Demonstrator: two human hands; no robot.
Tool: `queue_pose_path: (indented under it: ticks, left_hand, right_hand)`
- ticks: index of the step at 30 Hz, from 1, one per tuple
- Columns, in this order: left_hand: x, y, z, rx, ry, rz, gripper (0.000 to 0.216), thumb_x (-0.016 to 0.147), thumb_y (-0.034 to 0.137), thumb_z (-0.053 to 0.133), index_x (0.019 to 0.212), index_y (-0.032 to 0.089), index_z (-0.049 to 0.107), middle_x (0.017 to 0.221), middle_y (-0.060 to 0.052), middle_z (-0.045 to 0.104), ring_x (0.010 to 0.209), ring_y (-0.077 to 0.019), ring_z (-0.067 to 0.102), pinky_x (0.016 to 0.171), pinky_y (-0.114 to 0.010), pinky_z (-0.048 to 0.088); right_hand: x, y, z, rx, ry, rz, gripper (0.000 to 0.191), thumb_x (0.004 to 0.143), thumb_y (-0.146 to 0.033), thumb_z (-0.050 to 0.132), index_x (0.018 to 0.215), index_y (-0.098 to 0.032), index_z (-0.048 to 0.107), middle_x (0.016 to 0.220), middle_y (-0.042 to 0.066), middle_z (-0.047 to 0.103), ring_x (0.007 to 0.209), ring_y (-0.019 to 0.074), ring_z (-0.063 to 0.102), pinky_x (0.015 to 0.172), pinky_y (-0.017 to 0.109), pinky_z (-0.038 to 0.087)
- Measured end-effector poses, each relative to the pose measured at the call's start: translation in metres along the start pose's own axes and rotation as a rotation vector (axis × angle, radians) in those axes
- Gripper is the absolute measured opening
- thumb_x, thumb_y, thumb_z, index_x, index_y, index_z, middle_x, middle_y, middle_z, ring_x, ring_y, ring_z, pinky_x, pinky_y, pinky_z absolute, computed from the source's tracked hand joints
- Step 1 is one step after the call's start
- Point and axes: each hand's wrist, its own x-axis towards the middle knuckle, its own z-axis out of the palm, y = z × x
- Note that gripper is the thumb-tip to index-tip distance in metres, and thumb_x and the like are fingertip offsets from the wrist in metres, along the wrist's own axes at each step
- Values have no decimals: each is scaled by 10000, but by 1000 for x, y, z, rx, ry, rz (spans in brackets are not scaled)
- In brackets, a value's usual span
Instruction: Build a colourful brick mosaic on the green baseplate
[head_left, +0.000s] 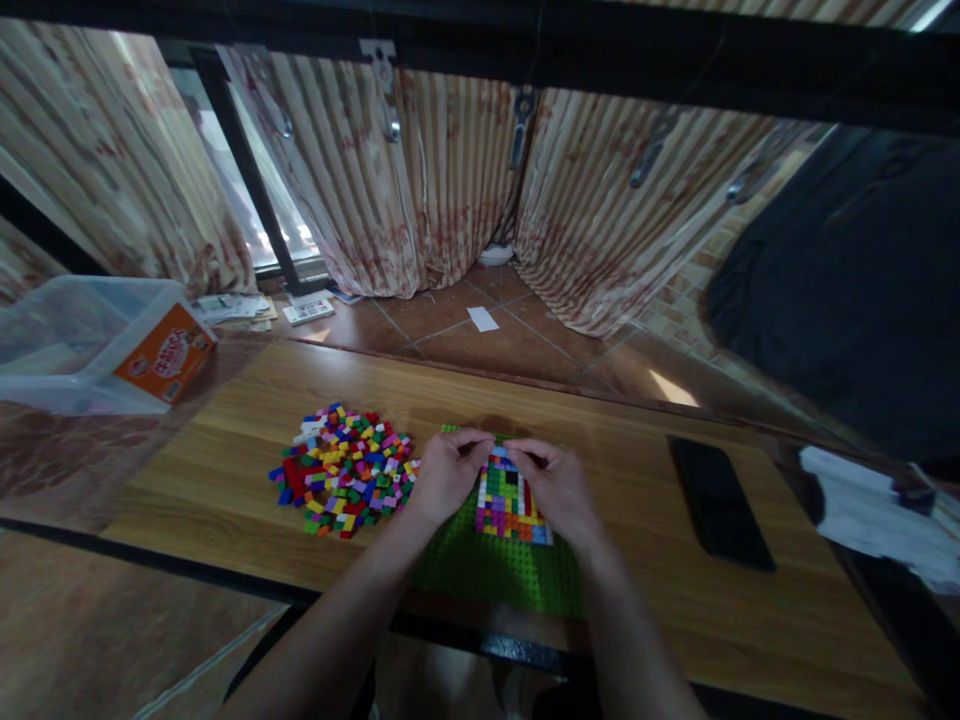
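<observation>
A green baseplate (495,580) lies on the wooden table in front of me. On it sits a patch of many-coloured toy bricks (510,505), set close together in a rough rectangle. My left hand (450,470) is at the upper left of this patch, thumb and fingers pinched together. Opposite it, my right hand (553,485) bends over the upper right part, its fingertips also drawn together. Both sets of fingertips nearly meet at the patch's far edge. Whatever they pinch is too small and covered to make out. Left of the baseplate spreads a pile of loose bricks (349,470).
A black phone (720,500) lies on the table (637,560) to the right. White papers (870,510) are at the far right. A clear plastic bin (90,330) with an orange label stands at the left. Curtains (465,190) hang behind the table.
</observation>
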Motion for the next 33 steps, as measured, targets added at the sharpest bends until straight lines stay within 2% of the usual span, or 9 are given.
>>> queue_pose_path:
  ticks: [7,12,23,33]
  left_hand:
    - [-1,0,-1,32,-22,31,211,873,256,592,913,169,779,894,-35,782,809,-177,707,758,-269,531]
    - [-2,2,-3,74,-51,48,210,880,257,579,874,187,778,815,-9,772,767,-168,698,714,-251,519]
    - [-4,3,-2,146,-48,53,235,886,246,548,849,191,773,787,-12,761,739,-163,683,684,-239,508]
    - [-12,8,4,261,-52,88,280,927,214,463,842,187,729,780,-29,728,748,-157,660,722,-239,509]
  right_hand:
    - [3,8,3,101,41,81,253,771,-388,671,908,-206,782,933,68,784,849,227,720,829,395,549]
    - [3,9,2,119,29,95,243,740,-388,697,869,-202,786,898,67,783,825,225,719,815,389,552]
    - [3,10,2,35,22,23,226,775,-378,658,853,-209,785,858,55,783,789,221,712,785,372,552]
    - [-7,12,1,-46,31,7,310,811,-469,629,930,-218,766,950,74,777,880,256,708,832,411,536]
